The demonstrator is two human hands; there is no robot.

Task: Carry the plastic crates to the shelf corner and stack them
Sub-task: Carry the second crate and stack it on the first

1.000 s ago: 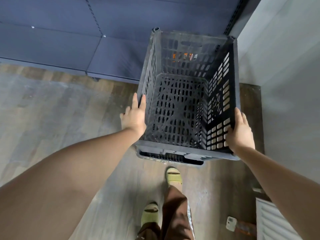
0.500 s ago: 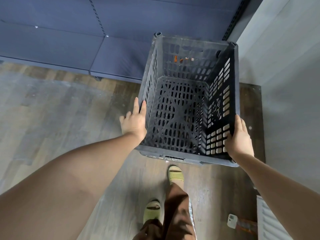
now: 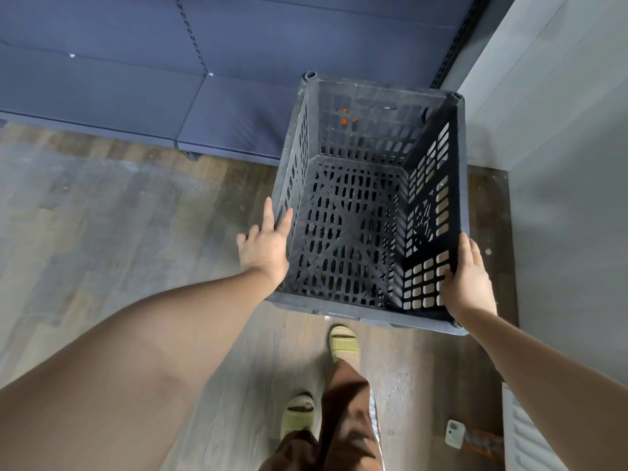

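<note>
A: Where is the crate?

B: The dark slotted plastic crate point(image 3: 370, 205) sits in the corner, its far rim against the blue shelf unit point(image 3: 217, 96) and its right side near the grey wall point(image 3: 560, 147). It is empty. Whether another crate lies beneath it, I cannot tell.

A: And the hands?

B: The left hand point(image 3: 266, 248) lies flat against the left wall of the crate, fingers point(image 3: 270, 212) straight and close together, thumb at the rim. It presses, it does not grip. The right hand point(image 3: 470, 283) wraps the near right corner, fingers point(image 3: 448, 275) curled into the slots.

A: How should this step go?

B: I judge it to be the setting down. Keep both palms level so the crate seats square, nudge the far corners flush to the shelf, then draw the right fingers out of the slots before letting go.

A: Anything underfoot?

B: Yellow-green sandals point(image 3: 343, 343) stand just behind the crate on the wooden floor point(image 3: 102, 215); a small white device point(image 3: 454, 433) lies well to the right.
</note>
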